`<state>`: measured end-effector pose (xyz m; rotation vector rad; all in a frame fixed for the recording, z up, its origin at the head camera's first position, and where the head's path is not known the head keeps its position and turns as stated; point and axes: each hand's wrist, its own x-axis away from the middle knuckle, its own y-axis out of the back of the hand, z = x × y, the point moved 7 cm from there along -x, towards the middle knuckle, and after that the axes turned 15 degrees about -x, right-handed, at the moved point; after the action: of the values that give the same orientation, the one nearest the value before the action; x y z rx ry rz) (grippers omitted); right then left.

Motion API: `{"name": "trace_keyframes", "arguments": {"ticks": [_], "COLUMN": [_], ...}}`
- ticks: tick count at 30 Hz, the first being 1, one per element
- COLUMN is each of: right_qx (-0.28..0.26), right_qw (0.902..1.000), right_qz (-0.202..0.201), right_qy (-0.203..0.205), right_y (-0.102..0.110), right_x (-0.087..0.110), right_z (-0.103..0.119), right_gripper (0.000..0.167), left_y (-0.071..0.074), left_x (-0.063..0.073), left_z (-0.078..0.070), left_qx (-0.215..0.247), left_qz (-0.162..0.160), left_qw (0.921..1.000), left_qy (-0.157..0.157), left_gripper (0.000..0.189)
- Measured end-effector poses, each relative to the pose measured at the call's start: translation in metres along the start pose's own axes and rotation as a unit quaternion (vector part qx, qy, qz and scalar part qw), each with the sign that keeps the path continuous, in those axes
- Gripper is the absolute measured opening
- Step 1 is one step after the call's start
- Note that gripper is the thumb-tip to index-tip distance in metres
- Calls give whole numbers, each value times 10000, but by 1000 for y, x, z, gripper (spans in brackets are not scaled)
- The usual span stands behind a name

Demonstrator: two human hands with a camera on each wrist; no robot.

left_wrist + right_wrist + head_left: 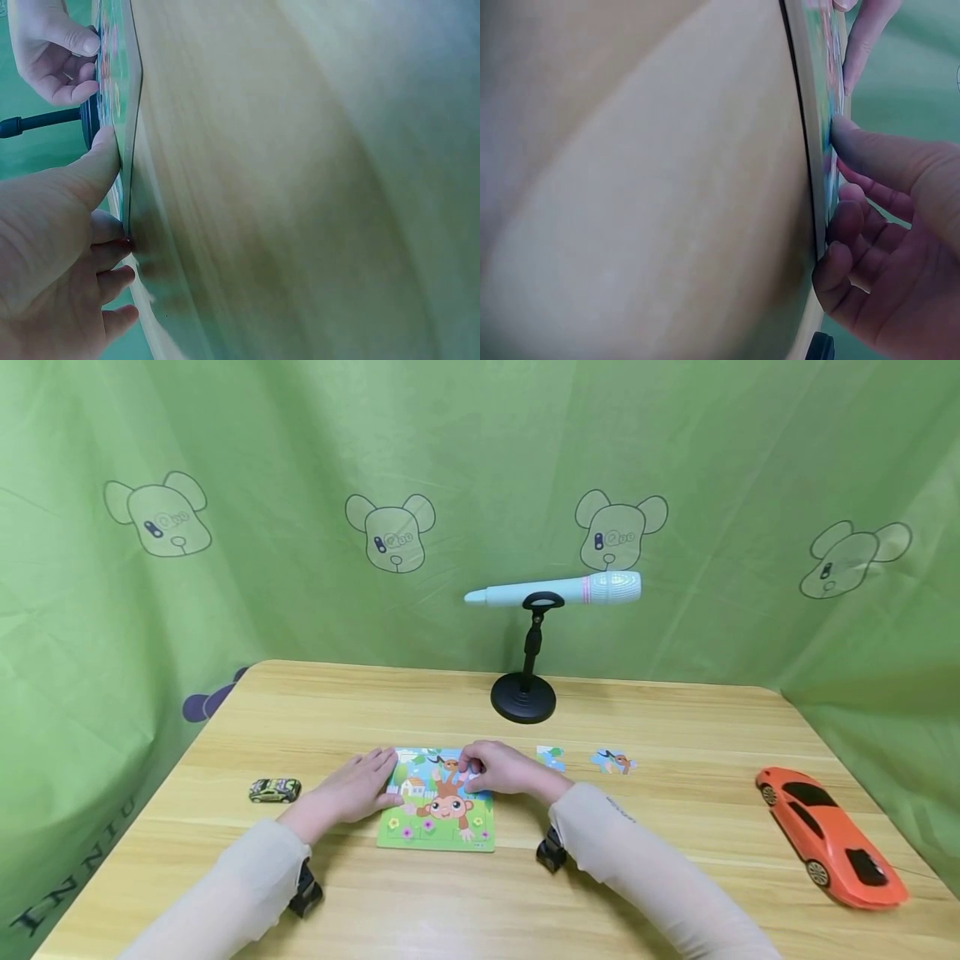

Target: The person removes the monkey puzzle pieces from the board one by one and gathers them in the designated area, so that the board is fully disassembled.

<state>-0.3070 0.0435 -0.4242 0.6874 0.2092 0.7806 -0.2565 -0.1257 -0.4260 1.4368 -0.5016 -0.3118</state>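
Only the head view gives you the whole layout: the puzzle board point(447, 807), with its monkey picture, lies flat on the wooden surface point(420, 910), left of the middle and between your hands. Both wrist views show the board nearly edge-on, so you see its thickness, while the picture shrinks to a narrow strip. The left wrist view also catches part of the black stand point(532, 643); the head view alone shows the blue microphone point(551, 591) lying across its top.

Your left hand point(362, 787) is spread in a loose, open grip, its fingers along the board's left edge and its thumb on the face. Your right hand point(504, 768) bends its fingers at the board's upper right, and the right wrist view shows the thumb touching the picture. You cannot tell from these views whether that grip pinches a piece, since the fingers hide the spot.

Counting, you have two hands on one board, and two loose puzzle pieces: one piece point(551, 758) just beyond your right hand, the other piece point(613, 762) farther right. There are two toy cars, a small patterned car point(274, 790) left of your left hand and a large red car point(828, 839) at the far right. The green curtain point(480, 427) behind carries four printed animal heads point(393, 539).
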Motion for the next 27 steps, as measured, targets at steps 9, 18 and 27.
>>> {"name": "trace_keyframes", "arguments": {"ticks": [9, 18, 27], "right_qx": [8, 59, 147], "right_qw": [9996, 9995, 9992], "right_qz": [-278, -287, -327], "right_qy": [1, -94, -184], "right_y": [3, 3, 4], "right_x": [5, 4, 4], "right_z": [3, 1, 0], "right_gripper": [14, 14, 34], "left_y": [1, 1, -1], "left_x": [2, 2, 0], "left_z": [0, 0, 1], "left_qx": [-26, -18, -39], "left_qz": [7, -4, -13], "left_qw": [10000, 10000, 10000], "left_qy": [9, 8, 8], "left_gripper": [73, 73, 74]}}
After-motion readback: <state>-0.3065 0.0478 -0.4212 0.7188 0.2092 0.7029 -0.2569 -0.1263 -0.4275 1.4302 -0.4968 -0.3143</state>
